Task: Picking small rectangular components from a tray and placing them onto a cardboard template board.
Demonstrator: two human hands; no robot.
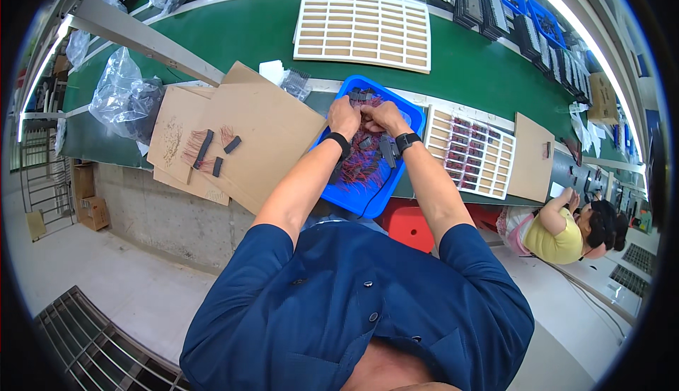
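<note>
My left hand [344,118] and my right hand [385,117] meet over the far half of a blue plastic tray [348,203]. Fingers of both hands are bent and pressed together, close to some thin red wires; what exactly they pinch is too small to make out. Inside the tray lies a tangle of red and dark wires [358,170]. Black block-shaped parts [387,150] are mixed in among them, several near my right wrist and more beyond my fingers. Each wrist wears a black band.
Left of the tray, cardboard sheets [276,133] carry black strips with red wires [203,149]. A partly filled white grid tray [503,168] stands right; another white grid [362,26] lies beyond. A plastic bag [122,94], red stool [409,227] and seated person [559,235] are nearby.
</note>
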